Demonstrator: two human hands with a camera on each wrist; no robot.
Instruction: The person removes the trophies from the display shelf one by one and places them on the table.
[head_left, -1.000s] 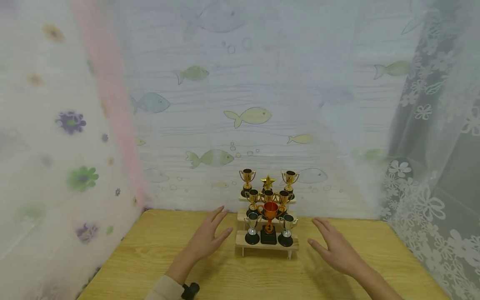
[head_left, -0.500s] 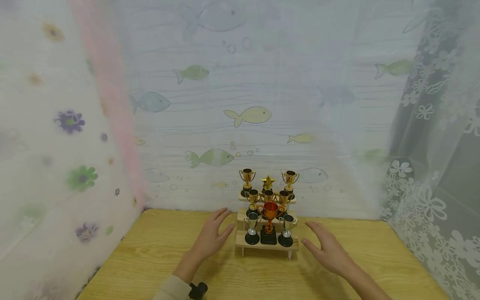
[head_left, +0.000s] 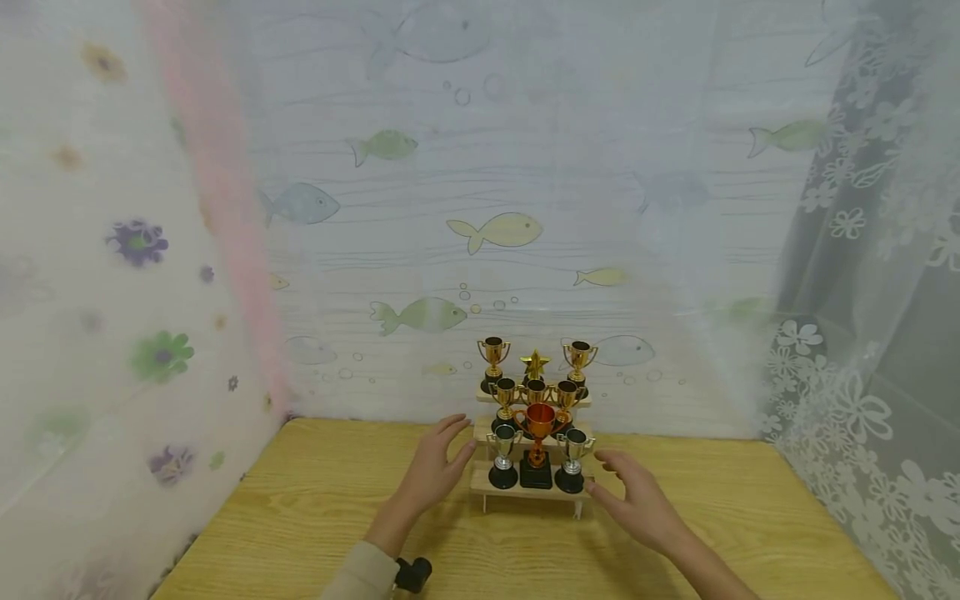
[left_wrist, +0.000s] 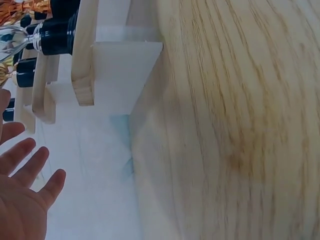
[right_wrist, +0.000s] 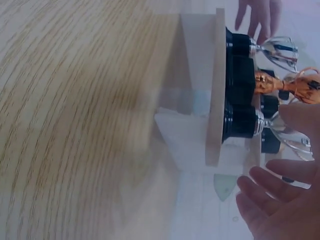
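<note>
A three-tier wooden display stand [head_left: 534, 492] bears several small trophies on black bases. On its lowest tier, a larger orange trophy cup [head_left: 540, 421] stands between a left silver trophy cup [head_left: 505, 446] and a right silver trophy cup [head_left: 575, 450]. Gold cups fill the middle tier; up top, a gold star trophy [head_left: 536, 364] sits between two gold cups. My left hand [head_left: 433, 471], fingers spread, is at the stand's left side, holding nothing. On the other side my right hand [head_left: 637, 504] has its thumb by the right silver cup's base, its palm facing the stand.
The stand rests on a light wood-grain table [head_left: 315, 500] near the back wall. A fish-print sheet [head_left: 495, 167] hangs behind, and a sheer flowered curtain [head_left: 862, 408] borders the right. A black device [head_left: 413, 574] is on the left wrist.
Both hands have come inward to the stand, the left moving right and the right moving left. The trophies and stand stay where they were.
</note>
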